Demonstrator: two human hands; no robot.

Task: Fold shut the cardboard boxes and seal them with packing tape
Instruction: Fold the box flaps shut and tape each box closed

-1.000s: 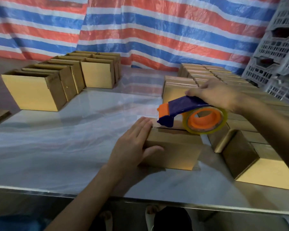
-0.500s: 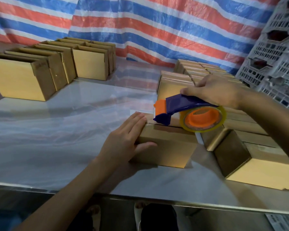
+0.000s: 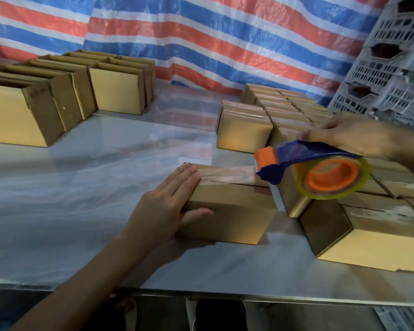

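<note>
The tape dispenser has travelled: a second ago it sat over the top of the box, and now it hangs past the right edge. A shiny strip of tape lies along the seam and bends down the right end. My right grip is curled round the dispenser's handle. My left grip stays flat on the box's left end, fingers straight, clasping nothing. The box sits on the counter, near its front edge. I judge the top seam covered; tearing off comes next.
</note>
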